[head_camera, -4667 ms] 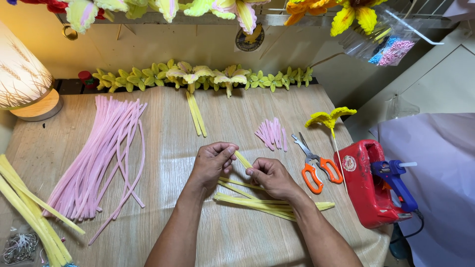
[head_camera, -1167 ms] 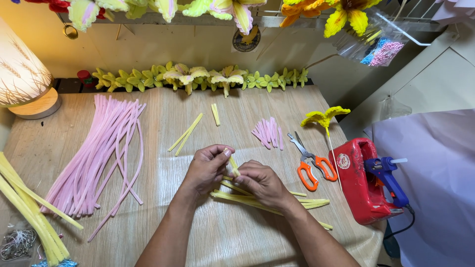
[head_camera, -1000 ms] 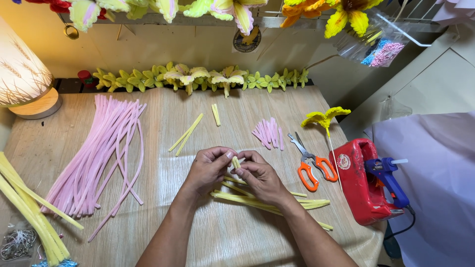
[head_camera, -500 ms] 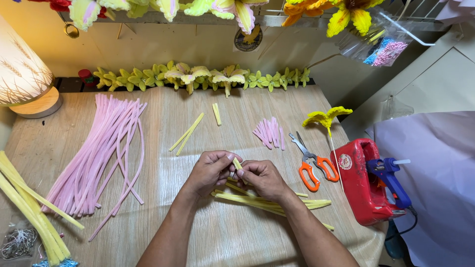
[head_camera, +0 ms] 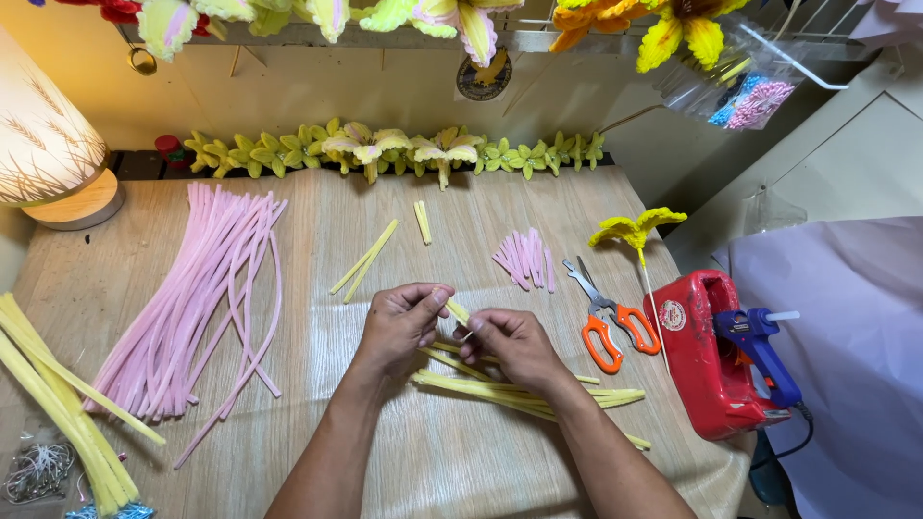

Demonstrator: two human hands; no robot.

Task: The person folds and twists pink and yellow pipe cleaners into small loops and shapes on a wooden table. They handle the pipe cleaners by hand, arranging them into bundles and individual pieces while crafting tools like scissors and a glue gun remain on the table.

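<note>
My left hand (head_camera: 399, 322) and my right hand (head_camera: 514, 343) meet over the middle of the wooden table (head_camera: 461, 452). Together they pinch a short pale yellow fuzzy stem piece (head_camera: 456, 310) between thumbs and fingertips. Under my right hand lies a loose pile of long yellow stems (head_camera: 524, 394). Two yellow cut pieces (head_camera: 363, 258) and a shorter one (head_camera: 421, 221) lie farther back. A bundle of short pink pieces (head_camera: 525, 258) sits to the right of them.
A big sheaf of long pink stems (head_camera: 197, 298) lies at the left, yellow ones (head_camera: 58, 404) at the front left. Orange-handled scissors (head_camera: 606, 317), a finished yellow flower (head_camera: 635, 231), a red box (head_camera: 711, 351) and a blue glue gun (head_camera: 760, 351) stand right. A lamp (head_camera: 43, 144) glows far left.
The two yellow cut pieces that lay near the back middle have shifted left. My hands stay together, working the short yellow piece, and have dropped slightly toward me.
</note>
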